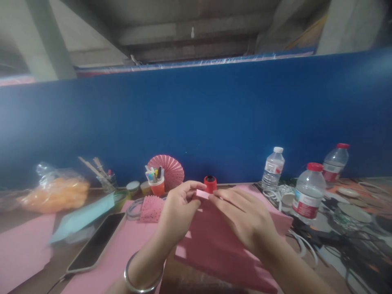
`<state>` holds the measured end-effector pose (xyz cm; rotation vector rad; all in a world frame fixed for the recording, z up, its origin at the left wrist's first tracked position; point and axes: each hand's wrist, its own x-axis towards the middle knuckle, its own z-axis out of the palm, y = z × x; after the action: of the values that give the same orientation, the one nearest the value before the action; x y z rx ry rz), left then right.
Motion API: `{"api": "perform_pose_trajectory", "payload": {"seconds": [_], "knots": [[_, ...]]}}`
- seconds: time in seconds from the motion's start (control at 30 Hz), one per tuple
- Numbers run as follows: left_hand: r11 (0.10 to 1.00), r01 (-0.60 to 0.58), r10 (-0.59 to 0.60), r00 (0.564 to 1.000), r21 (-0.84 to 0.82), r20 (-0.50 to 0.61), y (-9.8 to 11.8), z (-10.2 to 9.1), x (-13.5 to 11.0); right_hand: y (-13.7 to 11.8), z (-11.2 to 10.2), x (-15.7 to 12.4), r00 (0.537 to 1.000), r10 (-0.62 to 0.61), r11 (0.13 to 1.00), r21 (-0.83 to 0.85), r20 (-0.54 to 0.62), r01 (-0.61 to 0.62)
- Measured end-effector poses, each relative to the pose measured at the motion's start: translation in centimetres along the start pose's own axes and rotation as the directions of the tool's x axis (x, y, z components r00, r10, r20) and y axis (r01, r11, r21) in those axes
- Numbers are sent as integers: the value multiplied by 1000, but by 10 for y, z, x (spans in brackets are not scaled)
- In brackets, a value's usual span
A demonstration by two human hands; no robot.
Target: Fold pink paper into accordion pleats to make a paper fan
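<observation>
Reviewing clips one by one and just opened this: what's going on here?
A person is handling pink paper: the left hand pinches a small pink strip, and the right hand has its fingertips at the other end. Whether the strip belongs to the pink sheet below is unclear. Beyond the hands stand a pleated pink fan and an orange-and-white cup of pens.

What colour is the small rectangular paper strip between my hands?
The small rectangular paper strip is pale pink, seen best in the head view.

The fingers (232, 199) partly hide the small pink strip (202, 194) between them.
</observation>
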<state>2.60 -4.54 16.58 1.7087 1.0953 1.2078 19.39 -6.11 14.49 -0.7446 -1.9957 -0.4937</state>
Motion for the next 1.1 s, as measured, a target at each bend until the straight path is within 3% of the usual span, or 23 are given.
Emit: {"api": "perform_pose_trajectory", "payload": {"seconds": [0.17, 0.27, 0.37, 0.43, 0.53, 0.63, 0.7, 0.8, 0.87, 0.97, 1.1], "knots": [[996, -76, 78, 995, 39, -60, 4, -1, 0, 7, 0, 1, 987, 163, 986, 34, 2, -163], [990, -90, 101, 989, 109, -105, 4, -8, 1, 16, -9, 2, 958, 276, 959, 47, 76, -280], [978, -83, 86, 996, 192, -7, 6, -20, 3, 22, -21, 5, 913, 341, 921, 113, 225, -372], [961, -56, 13, 987, 272, 159, 4, -28, 4, 26, -21, 5, 858, 346, 885, 173, 380, -433], [909, -8, -156, 921, 417, 356, -18, -33, 10, 33, -2, 0, 732, 305, 822, 219, 610, -525], [797, -17, -273, 882, 604, 384, -63, -31, 13, 45, 38, -21, 597, 289, 774, 184, 749, -606], [676, -88, -252, 905, 732, 342, -98, -30, 11, 52, 66, -42, 520, 241, 756, 177, 820, -630], [615, -62, -242, 934, 786, 263, -137, -31, 4, 61, 93, -75, 538, 272, 804, 119, 798, -583], [603, -60, -215, 948, 796, 234, -150, -30, 0, 64, 100, -93, 573, 285, 795, 144, 769, -589], [578, -168, -124, 949, 798, 289, -153, -22, -1, 63, 103, -109, 634, 316, 786, 179, 706, -592], [424, -298, -53, 934, 855, 352, -149, -8, -1, 58, 103, -114, 709, 313, 842, 160, 632, -515]]}}
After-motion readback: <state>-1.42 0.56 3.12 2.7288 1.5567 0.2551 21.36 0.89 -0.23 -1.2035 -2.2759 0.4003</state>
